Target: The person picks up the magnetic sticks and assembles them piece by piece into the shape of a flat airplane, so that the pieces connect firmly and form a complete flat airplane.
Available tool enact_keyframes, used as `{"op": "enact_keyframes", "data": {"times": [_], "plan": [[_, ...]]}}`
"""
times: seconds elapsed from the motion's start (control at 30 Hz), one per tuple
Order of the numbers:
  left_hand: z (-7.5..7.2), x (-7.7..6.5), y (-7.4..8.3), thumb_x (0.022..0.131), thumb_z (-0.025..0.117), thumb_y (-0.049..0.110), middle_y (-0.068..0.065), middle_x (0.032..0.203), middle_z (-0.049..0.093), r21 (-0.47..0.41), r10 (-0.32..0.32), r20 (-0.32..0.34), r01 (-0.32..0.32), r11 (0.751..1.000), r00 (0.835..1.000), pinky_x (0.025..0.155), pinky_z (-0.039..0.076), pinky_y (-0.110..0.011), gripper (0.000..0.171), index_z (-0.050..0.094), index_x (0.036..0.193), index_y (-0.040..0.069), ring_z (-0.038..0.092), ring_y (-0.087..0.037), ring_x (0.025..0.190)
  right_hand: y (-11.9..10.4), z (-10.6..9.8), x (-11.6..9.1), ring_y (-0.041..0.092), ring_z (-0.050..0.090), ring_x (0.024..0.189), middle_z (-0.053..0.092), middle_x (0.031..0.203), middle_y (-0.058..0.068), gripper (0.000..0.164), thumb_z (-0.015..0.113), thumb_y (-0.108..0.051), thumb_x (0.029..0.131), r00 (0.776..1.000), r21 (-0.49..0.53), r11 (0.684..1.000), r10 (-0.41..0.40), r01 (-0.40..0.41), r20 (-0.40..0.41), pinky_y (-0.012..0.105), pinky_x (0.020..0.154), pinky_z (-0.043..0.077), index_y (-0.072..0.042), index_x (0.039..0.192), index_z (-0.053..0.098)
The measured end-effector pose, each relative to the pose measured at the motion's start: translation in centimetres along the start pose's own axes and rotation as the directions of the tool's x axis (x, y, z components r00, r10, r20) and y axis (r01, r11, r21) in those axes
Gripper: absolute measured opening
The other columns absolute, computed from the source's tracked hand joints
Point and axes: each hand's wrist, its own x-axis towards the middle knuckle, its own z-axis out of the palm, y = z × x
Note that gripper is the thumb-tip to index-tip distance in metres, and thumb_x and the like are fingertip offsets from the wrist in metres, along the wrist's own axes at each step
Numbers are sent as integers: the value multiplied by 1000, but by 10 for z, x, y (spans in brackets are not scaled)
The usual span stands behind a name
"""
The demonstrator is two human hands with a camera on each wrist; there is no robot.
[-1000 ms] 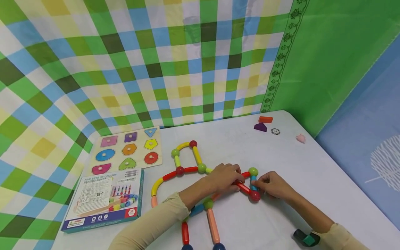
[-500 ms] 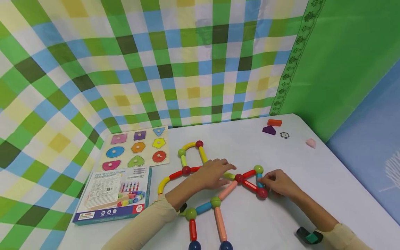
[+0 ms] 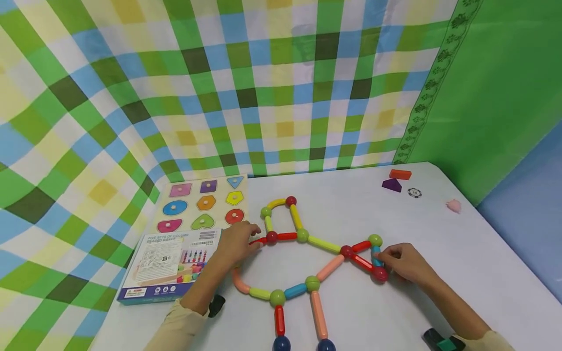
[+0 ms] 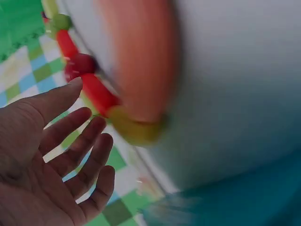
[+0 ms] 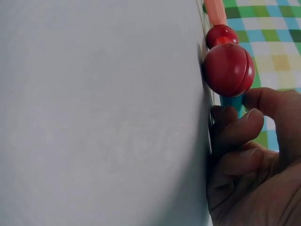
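Note:
A figure of coloured rods and balls lies joined on the white table. My right hand (image 3: 406, 263) pinches the short blue rod (image 3: 376, 255) at its right end, between a green ball (image 3: 375, 240) and a red ball (image 3: 379, 274). In the right wrist view, thumb and fingers close round that blue rod (image 5: 232, 102) just behind the large red ball (image 5: 228, 69). My left hand (image 3: 237, 243) hovers with spread, relaxed fingers over the figure's left side, near a red rod (image 3: 259, 241). The left wrist view shows its fingers (image 4: 89, 155) holding nothing, beside the curved yellow rod (image 4: 134, 126).
A boxed bead set (image 3: 169, 265) and a wooden shape puzzle (image 3: 169, 204) lie at the left. An orange block (image 3: 400, 174), a purple block (image 3: 391, 185), a round chip (image 3: 414, 193) and a small pink piece (image 3: 454, 205) sit far right. A checked cloth (image 3: 281, 97) hangs behind.
My left hand has let go near the central red ball and moved left across the figure, opening its fingers. The right hand stays on the blue rod. The head view has shifted leftward.

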Motion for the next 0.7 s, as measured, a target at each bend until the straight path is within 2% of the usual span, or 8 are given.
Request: {"op": "enact_keyframes", "data": {"times": [0.07, 0.2, 0.43, 0.7], "plan": [[4, 0, -5, 79, 78, 26, 2, 91, 63, 8, -9, 30, 8, 1000, 1000, 73, 48, -33, 32, 70, 108, 16, 56, -14, 80, 2, -2, -2, 20, 49, 54, 55, 73, 4, 45, 65, -48, 85, 1000, 5, 1000, 13, -13, -1, 29, 47, 42, -6, 99, 69], [11, 4, -7, 80, 77, 23, 4, 90, 61, -18, 26, 60, -24, 1000, 998, 74, 46, -31, 31, 70, 110, 16, 53, -13, 79, 3, -7, -7, 20, 49, 51, 55, 72, 5, 48, 64, -49, 86, 1000, 15, 1000, 23, -23, 2, 29, 46, 41, -4, 103, 67], [16, 17, 0, 81, 77, 20, 4, 93, 62, -43, 29, 69, -26, 999, 997, 78, 47, -32, 32, 69, 112, 18, 53, -13, 84, 4, -15, -8, 20, 51, 51, 55, 71, 6, 54, 62, -51, 87, 1000, 12, 1000, 26, -26, -12, 29, 47, 42, -1, 108, 63], [23, 36, 8, 82, 76, 21, 4, 95, 61, -22, 34, 75, -32, 999, 997, 80, 47, -31, 33, 68, 114, 19, 52, -13, 87, 11, -25, 0, 20, 52, 56, 54, 73, 6, 49, 59, -46, 91, 1000, -30, 1000, 8, -9, -17, 31, 50, 44, 0, 108, 61]]}}
